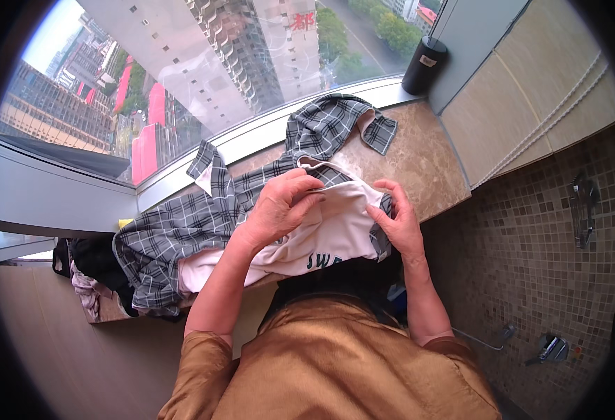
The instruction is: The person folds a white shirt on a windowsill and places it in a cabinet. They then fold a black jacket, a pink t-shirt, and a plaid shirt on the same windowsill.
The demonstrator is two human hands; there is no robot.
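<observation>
A garment of grey checked cloth point(192, 215) and pale pinkish-white fabric point(339, 226) lies spread along a stone window ledge point(431, 163). Dark printed letters show on its pale part, partly under a fold. My left hand point(281, 207) pinches the pale edge between thumb and fingers near the garment's middle. At the right end of that edge, my right hand point(402, 220) grips a corner where pale and checked cloth meet. One checked sleeve stretches towards the window, bent over at its end. Cloth under my left palm is hidden.
Dark clothes point(100, 262) and a crumpled pale mauve cloth point(84, 291) lie at the ledge's left end. A black cylinder point(425, 63) stands at the window corner. White twisted cords point(538, 128) cross the right wall, above a metal tap point(552, 347) on mosaic tiles.
</observation>
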